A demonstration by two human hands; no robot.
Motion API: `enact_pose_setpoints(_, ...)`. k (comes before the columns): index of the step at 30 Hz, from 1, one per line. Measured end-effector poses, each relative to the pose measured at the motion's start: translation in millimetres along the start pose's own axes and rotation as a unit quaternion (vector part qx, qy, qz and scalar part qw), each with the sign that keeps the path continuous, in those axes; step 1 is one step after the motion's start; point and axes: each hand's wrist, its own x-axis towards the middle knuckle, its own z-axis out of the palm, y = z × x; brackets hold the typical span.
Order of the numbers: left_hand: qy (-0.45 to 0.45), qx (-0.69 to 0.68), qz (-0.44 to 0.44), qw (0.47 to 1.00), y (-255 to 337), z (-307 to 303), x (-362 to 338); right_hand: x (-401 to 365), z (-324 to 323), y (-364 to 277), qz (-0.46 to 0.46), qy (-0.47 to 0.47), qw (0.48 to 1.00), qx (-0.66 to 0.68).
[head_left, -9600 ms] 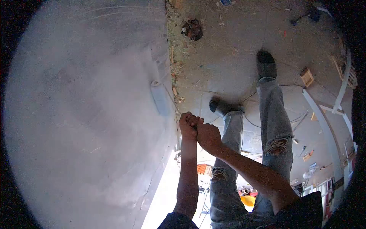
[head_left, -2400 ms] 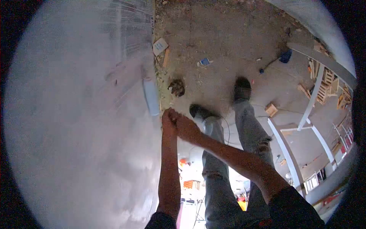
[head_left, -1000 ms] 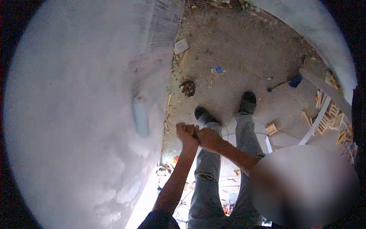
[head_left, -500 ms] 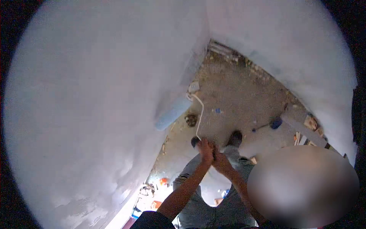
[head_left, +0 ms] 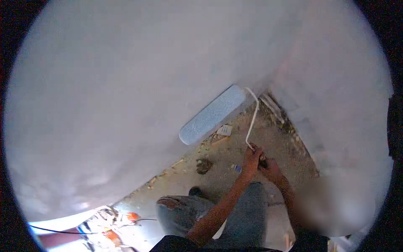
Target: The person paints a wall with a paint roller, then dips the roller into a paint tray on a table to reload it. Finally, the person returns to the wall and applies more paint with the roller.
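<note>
A paint roller [head_left: 213, 114] with a pale blue cover lies against the left wall. Its white wire frame [head_left: 254, 119] bends down to the handle. My left hand [head_left: 252, 158] is wrapped round the handle near the wire. Just to the right and slightly lower, my right hand [head_left: 270, 169] grips the dark handle end, which shows between the two hands. My fingers partly hide the handle.
The left wall [head_left: 105, 105] and right wall [head_left: 344, 105] meet in a corner ahead. Debris lines the floor edge, with a white plate [head_left: 224, 130] and a dark lump [head_left: 203, 166]. Orange items [head_left: 132, 216] and a cable [head_left: 63, 231] are at lower left. A blurred patch covers the lower right.
The roller has moved up along the left wall towards the corner. Both my hands have moved right with the handle. The view has shifted, and my legs are bent more.
</note>
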Motion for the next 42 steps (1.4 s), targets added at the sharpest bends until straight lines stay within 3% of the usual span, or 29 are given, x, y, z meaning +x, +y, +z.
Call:
enact_pose_setpoints(3,0.045,-0.020,0.064,0.997,-47,-22,30,34,44,13,0.071,0.011,0.990,0.123)
enact_pose_setpoints(5,0.086,0.009,0.117,0.989,-61,-40,33,55,98,38,-0.012,0.071,0.989,0.126)
enact_pose_setpoints(7,0.149,0.126,0.274,0.942,-119,-76,48,73,147,45,-0.035,0.085,0.986,0.137)
enact_pose_setpoints(9,0.203,0.168,0.247,0.932,-132,-94,49,82,193,48,-0.037,0.088,0.984,0.151)
enact_pose_setpoints(11,0.236,0.123,0.043,0.963,-111,-113,37,80,227,46,-0.038,0.088,0.982,0.166)
enact_pose_setpoints(14,0.261,0.181,0.047,0.947,-117,-132,41,83,239,34,-0.053,0.089,0.978,0.182)
enact_pose_setpoints(16,0.271,0.429,0.276,0.816,-103,-135,42,99,223,21,-0.075,0.084,0.977,0.181)
enact_pose_setpoints(18,0.286,0.449,0.318,0.784,-76,-133,51,120,207,8,-0.093,0.077,0.977,0.174)
enact_pose_setpoints(20,0.314,0.250,0.162,0.901,-28,-107,33,130,212,14,-0.084,0.059,0.982,0.160)
enact_pose_setpoints(21,0.313,0.191,0.117,0.923,-41,-111,41,128,219,27,-0.074,0.048,0.985,0.151)
enact_pose_setpoints(25,0.277,0.050,0.016,0.959,-185,-145,95,88,243,75,-0.026,0.003,0.990,0.138)
enact_pose_setpoints(28,0.280,0.140,-0.082,0.946,-194,-147,85,78,236,74,-0.021,0.003,0.987,0.157)
enact_pose_setpoints(29,0.299,0.135,-0.073,0.942,-192,-143,83,78,231,71,-0.027,0.008,0.986,0.161)
enact_pose_setpoints(31,0.340,0.122,-0.051,0.931,-130,-123,64,86,220,58,-0.045,0.028,0.984,0.170)
enact_pose_setpoints(34,0.318,0.101,0.077,0.940,-56,-115,37,106,204,34,-0.076,0.062,0.979,0.181)
enact_pose_setpoints(38,0.344,0.072,0.065,0.934,-59,-119,38,108,224,48,-0.070,0.064,0.982,0.166)
enact_pose_setpoints(42,0.301,0.104,0.025,0.948,-143,-146,59,85,251,80,-0.049,0.043,0.986,0.154)
